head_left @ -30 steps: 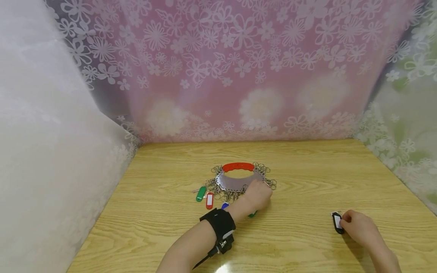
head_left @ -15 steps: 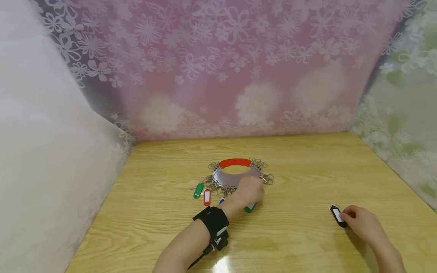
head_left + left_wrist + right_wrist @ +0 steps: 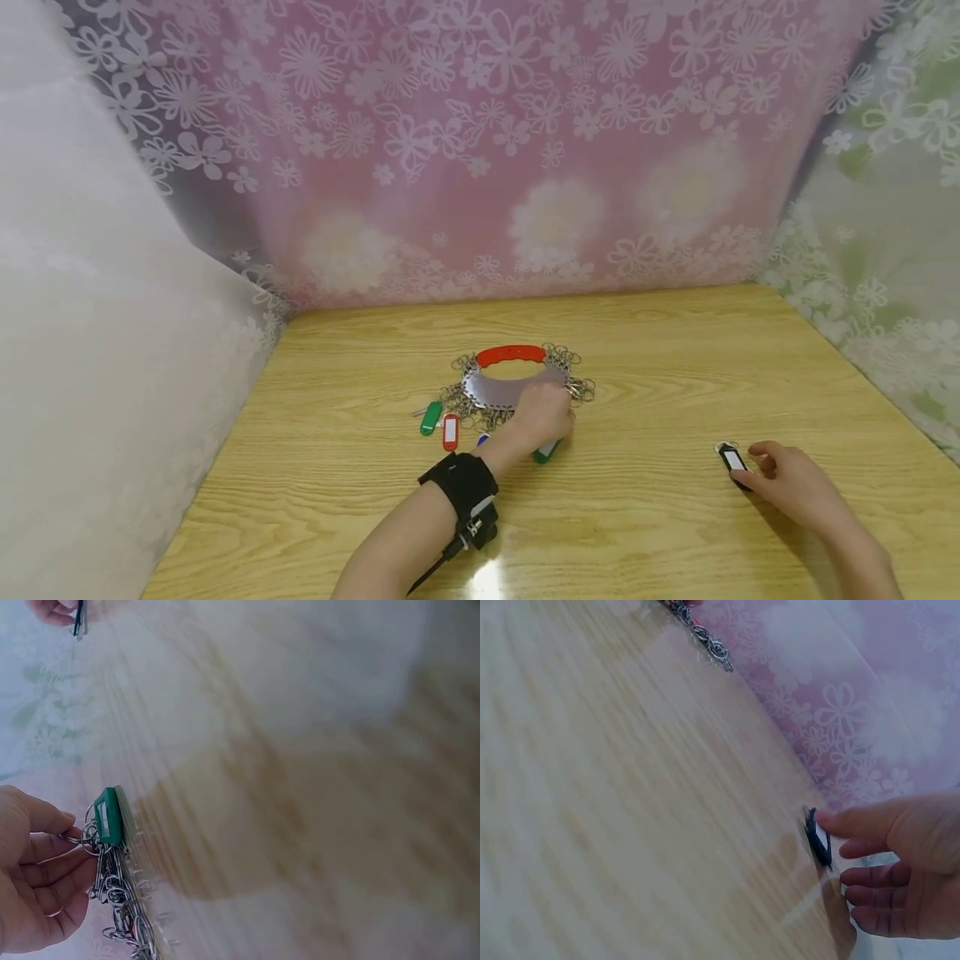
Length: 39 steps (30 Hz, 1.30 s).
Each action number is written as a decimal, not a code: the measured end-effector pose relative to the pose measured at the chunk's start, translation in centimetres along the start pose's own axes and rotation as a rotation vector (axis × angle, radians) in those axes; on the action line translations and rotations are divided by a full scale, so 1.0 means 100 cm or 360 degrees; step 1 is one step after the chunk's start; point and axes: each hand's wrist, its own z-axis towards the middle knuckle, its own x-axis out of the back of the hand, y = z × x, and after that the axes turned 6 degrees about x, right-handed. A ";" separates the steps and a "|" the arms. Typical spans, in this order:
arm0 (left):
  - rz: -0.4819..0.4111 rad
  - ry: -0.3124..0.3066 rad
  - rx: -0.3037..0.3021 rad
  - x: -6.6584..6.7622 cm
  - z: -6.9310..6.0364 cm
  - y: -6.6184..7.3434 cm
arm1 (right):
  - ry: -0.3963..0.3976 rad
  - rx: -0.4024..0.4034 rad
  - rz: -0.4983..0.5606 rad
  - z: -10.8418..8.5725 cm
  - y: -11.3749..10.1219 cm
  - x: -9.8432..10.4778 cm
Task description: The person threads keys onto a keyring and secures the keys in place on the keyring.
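A flat metal plate (image 3: 491, 388) with a red handle (image 3: 512, 355) lies on the table, its edge fringed with small metal rings and clips. My left hand (image 3: 542, 414) is at the plate's front right edge. In the left wrist view its thumb and forefinger pinch a key ring (image 3: 71, 837) among the clips, close to a green key tag (image 3: 109, 816). Off to the right, my right hand (image 3: 797, 485) touches a black key tag (image 3: 733, 463) with its thumb. That tag has a white label and a ring. The right forefinger stands apart from the tag.
Left of my left wrist lie a green key tag (image 3: 431, 418), a red key tag (image 3: 450, 432) and a mostly hidden blue tag (image 3: 483, 439). Flowered pink cloth (image 3: 450, 150) hangs behind the wooden table (image 3: 637, 517), with pale sheets at both sides.
The right forefinger has lifted off the black tag while the thumb stays on it; the tag has turned slightly. My left hand has shifted slightly, uncovering more of the green tag beneath.
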 end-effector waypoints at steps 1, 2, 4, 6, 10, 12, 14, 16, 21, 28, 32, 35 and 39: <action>0.0001 0.0002 0.0001 0.000 0.000 0.000 | 0.0015 0.0014 -0.0018 0.002 -0.001 -0.001; -0.0001 0.0000 0.0004 0.001 0.000 0.000 | 0.0028 0.0032 -0.0033 0.004 -0.002 -0.001; 0.0000 0.0000 0.0004 0.001 0.000 0.000 | 0.0038 0.0046 -0.0052 0.007 -0.003 -0.001; -0.0004 -0.0007 0.0001 0.001 0.000 -0.001 | 0.0020 0.0024 -0.0047 0.009 -0.005 -0.001; -0.0006 -0.0017 0.0007 0.001 -0.001 -0.001 | -0.0027 -0.0020 -0.0029 0.015 -0.011 -0.001; -0.0011 -0.0019 0.0018 0.001 -0.001 -0.002 | -0.0032 -0.0005 -0.0036 0.019 -0.014 -0.003; -0.0010 -0.0013 0.0017 0.001 -0.001 -0.002 | -0.0002 0.0041 -0.0056 0.022 -0.017 -0.005; -0.0016 -0.0004 0.0012 0.001 -0.001 -0.002 | 0.0038 0.0085 -0.0073 0.026 -0.019 -0.008; -0.0025 0.0011 0.0005 -0.001 0.000 -0.001 | 0.0116 0.0126 -0.0065 0.031 -0.017 -0.012; 0.0008 0.0031 0.0018 -0.001 -0.001 0.000 | 0.0153 0.0051 -0.0001 0.031 -0.012 -0.013; -0.0010 0.0044 0.0011 -0.001 0.000 0.000 | 0.0170 0.0011 -0.0007 0.028 -0.008 -0.010; -0.0036 0.0083 0.0000 -0.002 0.000 0.000 | 0.0203 0.0020 -0.0037 0.026 -0.005 -0.009; -0.0108 0.0062 0.0020 0.000 0.001 -0.001 | 0.0278 0.0070 -0.0093 0.024 0.001 -0.005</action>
